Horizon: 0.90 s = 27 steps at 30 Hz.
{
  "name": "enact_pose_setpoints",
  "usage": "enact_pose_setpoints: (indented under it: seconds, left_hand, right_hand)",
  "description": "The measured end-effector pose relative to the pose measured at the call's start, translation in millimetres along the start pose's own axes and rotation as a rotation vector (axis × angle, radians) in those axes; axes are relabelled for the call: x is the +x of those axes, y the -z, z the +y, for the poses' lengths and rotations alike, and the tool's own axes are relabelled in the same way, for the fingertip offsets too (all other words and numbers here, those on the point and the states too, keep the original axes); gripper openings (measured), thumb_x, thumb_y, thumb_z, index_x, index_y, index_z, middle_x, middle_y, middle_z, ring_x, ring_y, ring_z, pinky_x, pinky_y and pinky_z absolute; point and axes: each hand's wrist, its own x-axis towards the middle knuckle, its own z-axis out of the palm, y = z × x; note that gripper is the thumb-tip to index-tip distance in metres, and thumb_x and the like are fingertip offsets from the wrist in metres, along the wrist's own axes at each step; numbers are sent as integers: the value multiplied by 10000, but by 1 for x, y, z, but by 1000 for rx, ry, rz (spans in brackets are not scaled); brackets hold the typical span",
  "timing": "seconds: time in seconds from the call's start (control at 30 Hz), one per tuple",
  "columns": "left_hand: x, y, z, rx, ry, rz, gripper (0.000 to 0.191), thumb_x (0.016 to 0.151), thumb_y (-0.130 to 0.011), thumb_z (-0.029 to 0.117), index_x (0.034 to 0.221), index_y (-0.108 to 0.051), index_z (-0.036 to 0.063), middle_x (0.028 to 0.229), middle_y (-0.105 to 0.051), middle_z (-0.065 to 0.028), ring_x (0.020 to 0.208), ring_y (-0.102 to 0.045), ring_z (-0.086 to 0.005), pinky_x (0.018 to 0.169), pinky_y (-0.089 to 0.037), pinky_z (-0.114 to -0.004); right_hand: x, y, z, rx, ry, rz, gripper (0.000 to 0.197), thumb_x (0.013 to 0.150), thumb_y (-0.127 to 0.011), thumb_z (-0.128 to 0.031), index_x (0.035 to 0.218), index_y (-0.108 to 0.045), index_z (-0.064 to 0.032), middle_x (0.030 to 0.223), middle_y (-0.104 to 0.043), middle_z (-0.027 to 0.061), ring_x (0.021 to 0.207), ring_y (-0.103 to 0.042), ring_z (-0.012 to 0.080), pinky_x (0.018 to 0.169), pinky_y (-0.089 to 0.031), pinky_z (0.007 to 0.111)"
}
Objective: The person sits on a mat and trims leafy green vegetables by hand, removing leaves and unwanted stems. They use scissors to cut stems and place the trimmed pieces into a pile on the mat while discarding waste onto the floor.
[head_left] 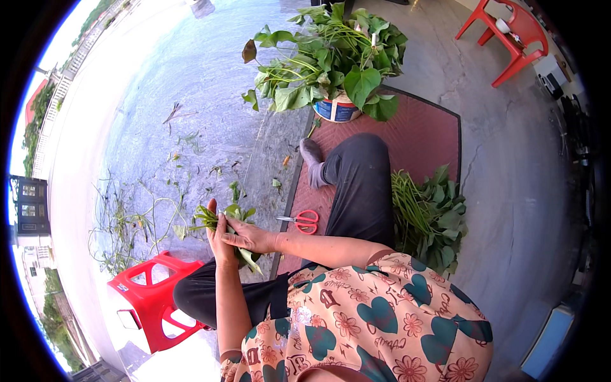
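Observation:
Between my two hands is a small bundle of leafy green stems [206,217]. My left hand [222,241] is closed around the bundle, stem ends out to the left, leaves hanging below. My right hand [250,236] lies against it from the right, its fingers touching the left hand and the leaves. Red-handled scissors [306,222] lie on the reddish mat [420,126], right of my hands. A large heap of leafy stems [334,62] fills a white and blue bucket [337,110] at the mat's far end. Another pile of leafy stems [427,215] rests beyond my right knee.
Scattered vine stems and leaf scraps [124,224] cover the concrete at the left. A red plastic stool [157,296] stands beside my left knee. At the top right is a red plastic chair [513,40] with a white bowl [502,26] on it.

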Motion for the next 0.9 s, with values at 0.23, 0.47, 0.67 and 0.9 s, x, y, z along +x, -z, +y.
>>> enact_pose_setpoints:
  seconds: [0.23,0.47,0.67,0.9]
  left_hand:
    - [11,12,24,115,86,-375,616,945,-338,493,1396,-283,77,1411,-315,-126,1309,-285,-232,1079,-213,-368]
    - [13,-47,116,123,58,-588,1207,526,-759,643,1394,-219,2,1363,-358,-170,1262,-359,-275,1061,-253,-393]
    - [20,-70,119,88,38,-597,903,687,-747,448,1338,-331,-21,1356,-382,-195,1230,-421,-315,954,-405,-403]
    - [49,26,60,218,316,-251,423,897,-563,193,1254,-444,-1,1252,-496,-141,1141,-512,-232,835,-479,-320]
  right_hand:
    - [6,28,-34,5,-13,-27,813,732,-618,-607,1190,-402,29,1197,-404,257,1162,-399,378,982,-320,406]
    - [10,75,-91,-9,226,144,429,748,-689,-147,1094,-481,0,887,-591,104,839,-568,222,782,-446,339]
    - [-84,207,-200,-3,251,630,232,778,-664,-222,906,-563,-58,770,-583,24,732,-580,143,706,-516,313]
    - [-250,262,-230,-1145,-495,1033,382,813,-587,-102,1164,-468,-10,1007,-604,192,905,-599,337,777,-474,388]
